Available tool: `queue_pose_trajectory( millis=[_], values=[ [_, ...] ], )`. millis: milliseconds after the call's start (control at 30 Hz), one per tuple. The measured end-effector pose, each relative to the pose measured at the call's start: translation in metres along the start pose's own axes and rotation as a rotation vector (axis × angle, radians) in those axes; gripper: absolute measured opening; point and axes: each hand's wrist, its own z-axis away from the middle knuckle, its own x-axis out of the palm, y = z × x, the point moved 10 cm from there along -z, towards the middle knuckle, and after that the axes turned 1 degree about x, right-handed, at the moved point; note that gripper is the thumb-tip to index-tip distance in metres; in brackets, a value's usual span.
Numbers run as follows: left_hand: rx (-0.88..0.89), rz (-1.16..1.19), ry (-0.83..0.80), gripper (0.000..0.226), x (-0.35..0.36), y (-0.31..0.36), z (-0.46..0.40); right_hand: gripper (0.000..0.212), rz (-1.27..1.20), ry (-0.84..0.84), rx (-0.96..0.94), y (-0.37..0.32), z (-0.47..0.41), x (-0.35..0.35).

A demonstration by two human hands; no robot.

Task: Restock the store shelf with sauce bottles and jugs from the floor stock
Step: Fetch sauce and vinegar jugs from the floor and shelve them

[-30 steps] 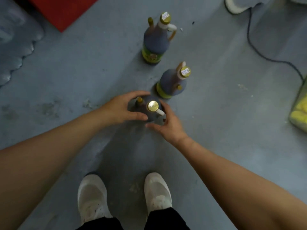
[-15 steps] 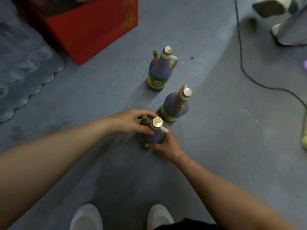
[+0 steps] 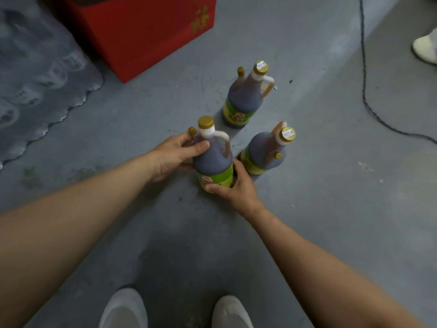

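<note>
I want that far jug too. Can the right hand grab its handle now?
Probably not yet: the right hand grips the near jug. The far jug and its handle stand uncovered.

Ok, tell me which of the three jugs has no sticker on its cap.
The held jug, gripped by both hands; its gold cap is bare.

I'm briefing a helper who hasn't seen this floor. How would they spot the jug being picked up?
Start at the red box on the grey floor; three dark sauce jugs stand in front of it. The held jug is the nearest one, gripped by the left hand and right hand. Unlike the other two, its gold cap carries no white sticker.
</note>
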Motion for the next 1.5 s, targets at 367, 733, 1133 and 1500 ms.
queue_pose_trajectory(
  millis=[367,733,1133,1500],
  values=[
    [0.025,0.198,0.217,0.032,-0.037,0.005,-0.027,0.064,-0.283,-0.005,0.261,0.004,-0.016,0.036],
    [-0.135,0.269,0.324,0.023,-0.028,0.062,0.099,0.056,-0.286,-0.197,0.39,-0.117,0.09,0.016],
    [-0.125,0.407,0.623,0.02,-0.062,0.217,0.344,0.065,-0.181,-0.417,0.361,-0.336,0.209,0.022],
    [0.045,0.476,0.88,0.029,-0.119,0.393,0.629,0.045,-0.12,-0.664,0.133,-0.602,0.352,0.079]
  ],
)
